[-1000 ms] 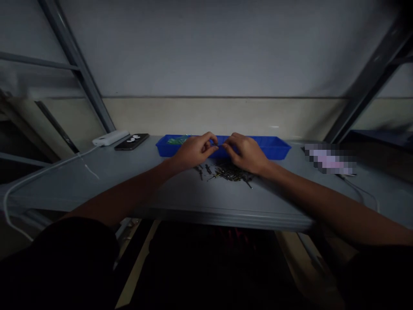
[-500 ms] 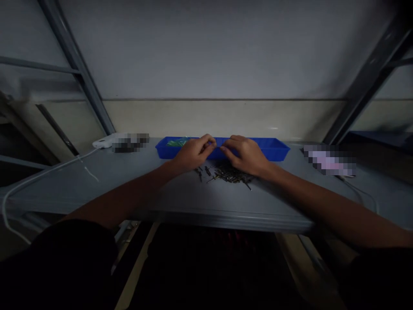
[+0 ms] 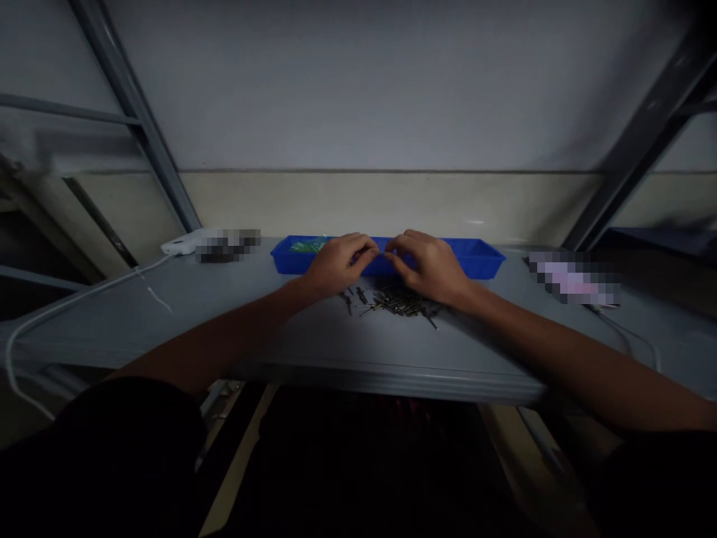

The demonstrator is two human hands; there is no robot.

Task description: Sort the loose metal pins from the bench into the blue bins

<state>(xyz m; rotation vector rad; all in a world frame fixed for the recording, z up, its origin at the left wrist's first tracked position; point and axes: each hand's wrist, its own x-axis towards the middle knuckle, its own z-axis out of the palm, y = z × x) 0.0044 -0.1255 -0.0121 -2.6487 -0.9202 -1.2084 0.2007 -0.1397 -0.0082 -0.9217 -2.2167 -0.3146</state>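
Note:
My left hand [image 3: 340, 263] and my right hand [image 3: 429, 263] face each other over the front of a blue tray [image 3: 482, 263]. Fingers and thumb are pinched together on both. Between the fingertips a small thin piece [image 3: 383, 252] shows faintly, too dim to name its kind. Just below and in front of the hands lies a loose pile of small slim metal parts [image 3: 400, 302], some with thin pin-like ends. My right hand hides the back of this pile. A crumpled green plastic bag [image 3: 308, 246] lies in the tray's left end, partly behind my left hand.
The grey table [image 3: 336, 344] stands against a wall, between metal frame posts. At left sit a white device [image 3: 182, 244] with a cable and a blurred-out dark object [image 3: 224, 246]. A blurred-out pale flat object [image 3: 574, 278] with a cable lies at right.
My fingertips have come slightly closer together, and a thin piece now shows between them. The pile and tray look the same.

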